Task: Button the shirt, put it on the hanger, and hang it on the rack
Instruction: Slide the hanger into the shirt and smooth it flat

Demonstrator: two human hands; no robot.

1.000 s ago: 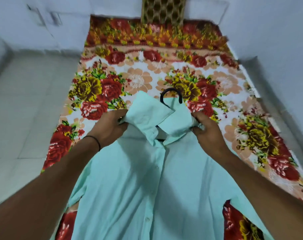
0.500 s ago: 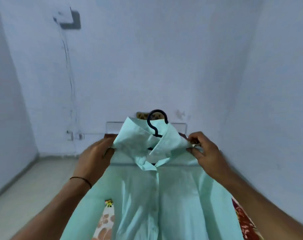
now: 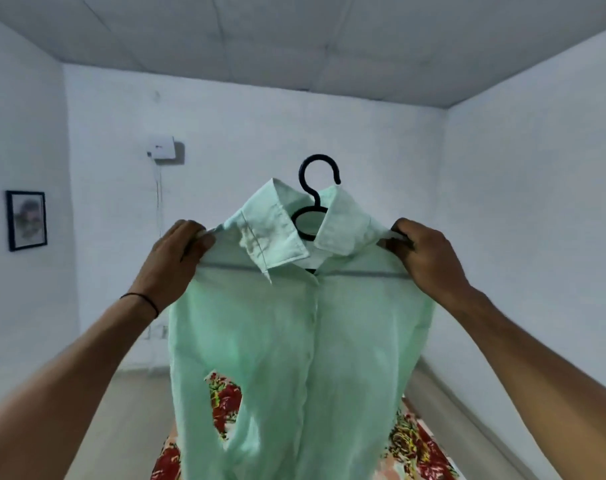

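- Up went the shirt point(image 3: 294, 341), lifted off the bed point(image 3: 422, 448) and now high above it.
- Left hand point(image 3: 177, 261) pinches one shoulder, right hand point(image 3: 429, 258) the other.
- Black hanger point(image 3: 301, 174) sits inside the collar.

Open air surrounds the hook of the hanger point(image 3: 318, 156); the far wall stands well behind it. The shirt point(image 3: 294, 341) spans the gap between the left hand point(image 3: 177, 258) and right hand point(image 3: 429, 258) and screens the passage down to the bed point(image 3: 422, 452). Outboard of each hand, room is free up to the side walls. Obstacles on the left: a wall box point(image 3: 161, 148) with hanging cable point(image 3: 159, 202) on the far wall, a framed picture point(image 3: 27, 220) on the side wall.
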